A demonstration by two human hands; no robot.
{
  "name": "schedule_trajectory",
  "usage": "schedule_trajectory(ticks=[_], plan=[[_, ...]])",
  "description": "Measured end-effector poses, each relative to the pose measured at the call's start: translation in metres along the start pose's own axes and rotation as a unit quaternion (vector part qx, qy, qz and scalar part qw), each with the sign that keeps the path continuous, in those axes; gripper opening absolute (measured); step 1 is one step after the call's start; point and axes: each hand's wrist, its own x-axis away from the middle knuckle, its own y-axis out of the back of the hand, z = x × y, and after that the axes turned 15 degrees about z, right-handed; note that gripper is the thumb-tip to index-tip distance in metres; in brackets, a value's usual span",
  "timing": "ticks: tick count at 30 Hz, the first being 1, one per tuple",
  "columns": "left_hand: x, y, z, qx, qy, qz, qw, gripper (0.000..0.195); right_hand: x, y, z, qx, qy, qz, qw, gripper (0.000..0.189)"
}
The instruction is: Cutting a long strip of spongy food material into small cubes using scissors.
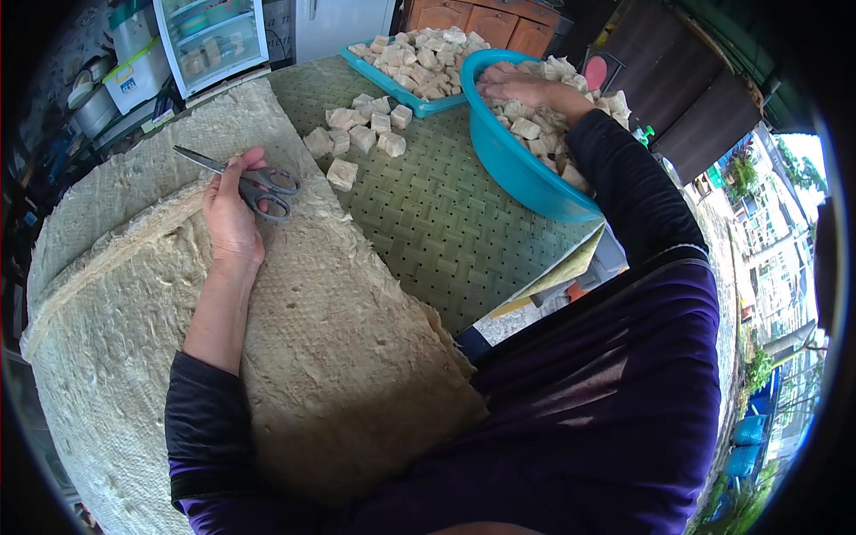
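My left hand (231, 217) holds grey-handled scissors (257, 190), their blades pointing to the upper left. Beneath that hand spreads a large beige fibrous slab (321, 321), apparently mineral wool. A narrow strip (127, 227) of the same material runs across it, left of the scissors. Over on the right, my right hand (515, 87) reaches into a turquoise plastic basin (515, 170) and touches the heaped cubes (528, 127) there. Its fingertips are partly lost among them, so a grip is not visible. Several loose cubes (364, 137) lie between the slab and the basin.
A turquoise tray (428, 107) piled with cubes stands behind the basin. Both containers rest on a table with a green woven-pattern cover (428, 221). Farther back are a glass-fronted cabinet (217, 47), a lidded plastic box (137, 77) and a wooden cabinet (491, 27).
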Motion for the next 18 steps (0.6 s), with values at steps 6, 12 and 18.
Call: schedule_trajectory(ticks=[6,12,18], plan=[[0.002,-0.001,0.001,0.007,-0.005,0.007,1.000,0.027,0.011,0.029,0.012,-0.013,0.007,0.072,0.997,0.071],[0.002,-0.003,0.003,0.021,-0.005,0.013,1.000,0.027,0.060,0.058,0.038,-0.164,-0.006,-0.042,0.986,0.080],[0.001,-0.003,0.002,0.011,0.007,0.005,1.000,0.026,0.073,0.060,0.080,-0.210,0.069,-0.215,0.951,0.047]])
